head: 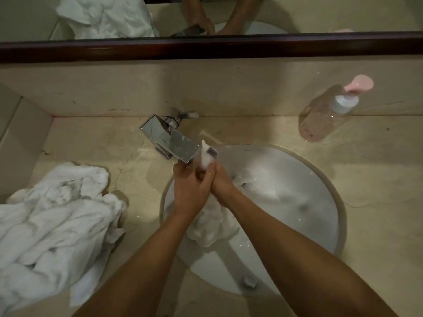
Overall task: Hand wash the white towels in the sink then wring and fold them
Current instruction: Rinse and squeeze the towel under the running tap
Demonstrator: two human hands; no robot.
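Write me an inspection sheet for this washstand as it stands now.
Surface: marble counter, wet near the sink.
Job's things: one white towel in the sink, its end poking up between the hands; a heap of towels on the counter to the left.
Clutter: pump bottle at back right.
Grips: left hand and right hand both clenched on the towel.
Cables: nothing seen.
Surroundings: tap, mirror behind.

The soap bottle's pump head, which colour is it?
Pink pump head, seen in the head view.
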